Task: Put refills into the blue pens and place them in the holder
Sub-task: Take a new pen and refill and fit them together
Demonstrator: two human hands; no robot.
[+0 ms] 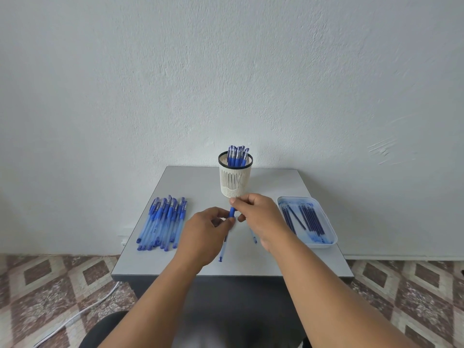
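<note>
A blue pen is held over the middle of the grey table. My left hand grips its clear barrel, whose end sticks out below the hand. My right hand pinches the blue grip section at the pen's top. A cream mesh holder with a black rim stands just behind my hands, with several blue pens upright in it. A pile of blue pens lies on the table's left side. A white tray on the right contains several dark blue refills.
A small blue part lies on the table under my right wrist. The table stands against a white wall. A white cable runs over the patterned tile floor at the lower left.
</note>
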